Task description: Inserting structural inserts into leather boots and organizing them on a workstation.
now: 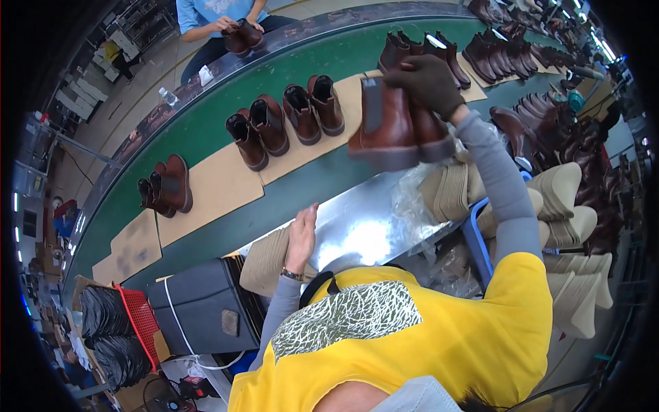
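In a dark glove, my right hand (pixel 431 84) is closed at the upper rims of a pair of brown leather Chelsea boots (pixel 392 127). The boots hang upright over the near edge of the belt, with dark elastic on the side panel. My left hand (pixel 302 237) is bare, its fingers stretched upward and holding nothing. It is beside a stack of beige insoles (pixel 266 259), at the left end of a shiny metal surface (pixel 357 223). More insole stacks (pixel 559 189) stand to my right, by a blue plastic crate (pixel 475 240).
A green conveyor belt (pixel 206 123) curves across, with cardboard sheets (pixel 220 182) under several boot pairs (pixel 269 123). Opposite sits a person in blue (pixel 216 14) handling dark boots. At lower left are a dark strapped bundle (pixel 206 302) and a red basket (pixel 141 323).
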A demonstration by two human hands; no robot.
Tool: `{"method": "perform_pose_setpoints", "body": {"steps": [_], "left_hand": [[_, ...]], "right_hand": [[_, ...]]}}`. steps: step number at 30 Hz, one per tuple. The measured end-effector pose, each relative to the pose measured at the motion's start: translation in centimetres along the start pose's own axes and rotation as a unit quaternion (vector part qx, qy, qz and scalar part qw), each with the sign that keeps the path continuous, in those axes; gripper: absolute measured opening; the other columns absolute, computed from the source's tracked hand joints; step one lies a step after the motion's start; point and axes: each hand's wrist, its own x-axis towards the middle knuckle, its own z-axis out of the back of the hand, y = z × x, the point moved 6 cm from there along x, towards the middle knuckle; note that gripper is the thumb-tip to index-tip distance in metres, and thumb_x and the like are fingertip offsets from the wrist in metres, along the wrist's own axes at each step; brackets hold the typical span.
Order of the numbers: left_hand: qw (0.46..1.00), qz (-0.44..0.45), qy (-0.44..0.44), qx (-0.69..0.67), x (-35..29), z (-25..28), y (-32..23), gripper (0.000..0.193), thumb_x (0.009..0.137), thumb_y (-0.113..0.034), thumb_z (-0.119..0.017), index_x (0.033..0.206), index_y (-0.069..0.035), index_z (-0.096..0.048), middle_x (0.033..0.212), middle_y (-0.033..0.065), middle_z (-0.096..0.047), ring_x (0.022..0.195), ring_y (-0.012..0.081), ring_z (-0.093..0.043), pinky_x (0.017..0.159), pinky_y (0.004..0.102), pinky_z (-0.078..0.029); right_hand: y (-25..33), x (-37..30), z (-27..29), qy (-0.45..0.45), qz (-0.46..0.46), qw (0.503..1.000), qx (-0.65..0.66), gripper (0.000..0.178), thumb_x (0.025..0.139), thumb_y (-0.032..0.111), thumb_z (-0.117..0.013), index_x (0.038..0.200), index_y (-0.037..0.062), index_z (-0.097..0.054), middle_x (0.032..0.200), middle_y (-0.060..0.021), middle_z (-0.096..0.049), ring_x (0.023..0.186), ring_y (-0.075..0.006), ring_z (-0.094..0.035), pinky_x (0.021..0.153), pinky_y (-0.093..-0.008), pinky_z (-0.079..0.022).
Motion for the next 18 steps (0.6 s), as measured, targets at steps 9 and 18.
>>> {"method": "perform_pose_setpoints", "body": {"steps": [9, 18], "left_hand": [[0.997, 0.043, -0.044, 0.039, 1.8, -3.5, 0.5, 0.047, 0.099, -0.037, -0.044, 0.116, 0.004, -0.061, 0.112, 0.0225, -0.063, 0.107, 0.0322, -0.060, 0.092, 0.0372, -0.044], [0.991, 0.068, -0.024, 0.117, 3.5, -5.9, 0.0, 0.038, 0.097, -0.030, -0.051, 0.115, 0.001, -0.063, 0.111, 0.0193, -0.064, 0.102, 0.0290, -0.062, 0.089, 0.0351, -0.046]], "right_hand": [[-6.2, -5.8, -24.1, 0.278, -0.289, 0.903, 0.155, 0.032, 0.081, 0.037, -0.062, 0.102, 0.0136, -0.064, 0.109, -0.0125, -0.063, 0.095, -0.0354, -0.062, 0.077, -0.0448, -0.050], [-21.9, -3.3, -24.9, 0.038, -0.418, 0.891, 0.176, 0.044, 0.084, 0.048, -0.058, 0.109, 0.0125, -0.063, 0.110, -0.0134, -0.063, 0.104, -0.0328, -0.059, 0.087, -0.0437, -0.047]]}}
